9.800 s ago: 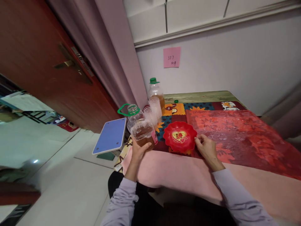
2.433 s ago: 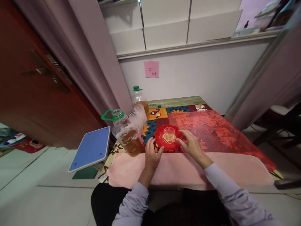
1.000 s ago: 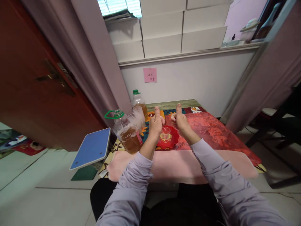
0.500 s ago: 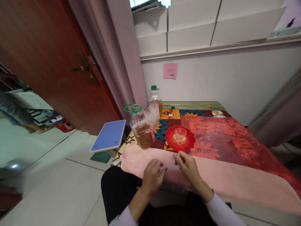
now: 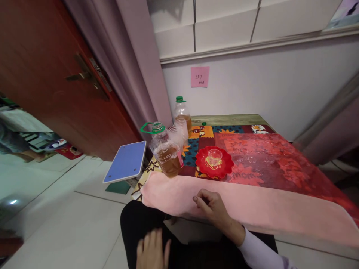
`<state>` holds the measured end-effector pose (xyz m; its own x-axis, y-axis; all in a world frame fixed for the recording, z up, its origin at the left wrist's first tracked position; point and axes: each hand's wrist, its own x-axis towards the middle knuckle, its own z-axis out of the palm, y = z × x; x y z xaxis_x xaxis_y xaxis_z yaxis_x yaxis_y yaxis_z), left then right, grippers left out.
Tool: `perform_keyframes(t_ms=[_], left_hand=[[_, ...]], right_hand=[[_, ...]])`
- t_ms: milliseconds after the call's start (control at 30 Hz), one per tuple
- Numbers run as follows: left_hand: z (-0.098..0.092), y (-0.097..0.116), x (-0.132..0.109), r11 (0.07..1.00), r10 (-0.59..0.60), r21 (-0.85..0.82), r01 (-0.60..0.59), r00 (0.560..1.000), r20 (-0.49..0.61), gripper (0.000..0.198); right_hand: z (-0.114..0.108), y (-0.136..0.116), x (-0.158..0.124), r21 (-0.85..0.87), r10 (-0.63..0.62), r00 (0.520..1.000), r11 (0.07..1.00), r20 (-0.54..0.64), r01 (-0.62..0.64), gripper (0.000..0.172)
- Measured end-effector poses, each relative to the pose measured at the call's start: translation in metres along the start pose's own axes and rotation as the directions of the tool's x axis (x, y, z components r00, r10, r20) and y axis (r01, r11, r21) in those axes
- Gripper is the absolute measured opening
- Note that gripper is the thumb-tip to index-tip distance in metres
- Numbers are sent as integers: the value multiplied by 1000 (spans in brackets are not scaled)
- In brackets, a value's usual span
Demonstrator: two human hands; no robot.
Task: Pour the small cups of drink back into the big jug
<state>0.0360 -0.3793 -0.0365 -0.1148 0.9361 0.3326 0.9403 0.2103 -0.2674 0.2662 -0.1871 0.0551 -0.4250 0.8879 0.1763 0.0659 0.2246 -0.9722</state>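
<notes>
- The right hand rested loosely curled on the pink cloth at the near edge of the bench, fingers bent inward, holding nothing.
- The left hand lay flat and spread wide on the lap, below the bench edge, at about 7 o'clock from the right hand, holding nothing.
- At 12 o'clock from the right hand, well apart from it, stood a red plate with a small clear cup upright at its middle.
- At 10 o'clock from the right hand, just beside the plate, stood a jug of brown liquid, uncapped, with a green ring handle.
- Beyond the jug stood stacked clear cups and a green-capped bottle.
- At 9 o'clock from the jug, a blue board tilted off the bench side.
</notes>
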Motion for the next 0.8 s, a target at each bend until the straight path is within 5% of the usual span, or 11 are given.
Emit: perform_keyframes(t_ms=[67, 167, 367, 433, 533, 600, 700, 800], left_hand=[[-8, -13, 31, 995, -67, 69, 67, 998, -1, 41], [-21, -22, 60, 999, -47, 30, 42, 983, 180, 42], [-32, -5, 42, 982, -31, -171, 85, 954, 297, 45], [-29, -5, 43, 981, -14, -180, 75, 948, 319, 42], [-24, -12, 57, 993, -26, -104, 60, 953, 303, 37], [-24, -16, 66, 996, -23, -73, 47, 956, 294, 39], [-25, -13, 66, 995, -4, -92, 35, 947, 320, 40], [-23, -1, 46, 992, 3, -124, 35, 955, 297, 42]], right_hand=[[-3, -4, 2, -8, -4, 1000, 1000, -1, 4, 42], [-10, -15, 10, -43, -36, 999, 998, 2, 36, 40], [-24, -62, 56, -141, -215, 976, 968, -32, 209, 21], [-25, -87, 83, -244, -364, 930, 908, -56, 341, 17], [-19, -129, 135, -402, -585, 811, 737, 22, 543, 38], [-9, -151, 170, -463, -616, 780, 663, 109, 589, 54], [14, -165, 211, -501, -515, 854, 721, 77, 479, 86], [35, -155, 229, -456, -270, 963, 857, -5, 239, 100]])
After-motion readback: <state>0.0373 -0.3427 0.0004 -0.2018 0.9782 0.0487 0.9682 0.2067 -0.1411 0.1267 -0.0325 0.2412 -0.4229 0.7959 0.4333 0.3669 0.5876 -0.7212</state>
